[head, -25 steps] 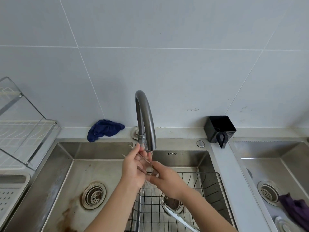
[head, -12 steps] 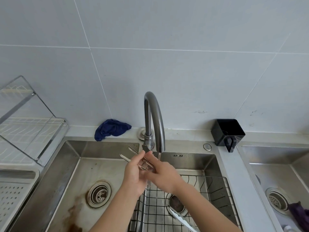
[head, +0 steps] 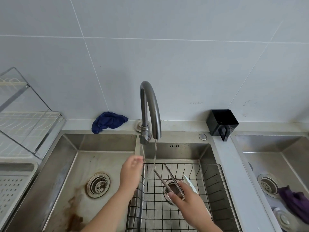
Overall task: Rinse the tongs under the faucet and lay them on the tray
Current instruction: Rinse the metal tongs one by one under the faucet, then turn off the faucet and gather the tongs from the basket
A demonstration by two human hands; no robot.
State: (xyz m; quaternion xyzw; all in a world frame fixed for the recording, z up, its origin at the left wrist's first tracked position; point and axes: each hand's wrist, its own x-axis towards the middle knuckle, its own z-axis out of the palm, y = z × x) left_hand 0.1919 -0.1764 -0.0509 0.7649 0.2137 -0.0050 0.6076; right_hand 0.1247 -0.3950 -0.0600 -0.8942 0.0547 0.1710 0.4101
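Over the sink (head: 107,143), tongs (head: 167,179) point up-left.

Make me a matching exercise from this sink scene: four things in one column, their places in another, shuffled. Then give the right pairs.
Things:
1. slim metal tongs
2. crumpled dark blue cloth
3. black square plastic cup
4. crumpled purple cloth

Places:
A. in the far right basin, beside its drain
B. on the ledge left of the curved steel faucet
C. in the right hand, tips at the water stream
D. on the ledge right of the faucet

Pairs: 1-C, 2-B, 3-D, 4-A
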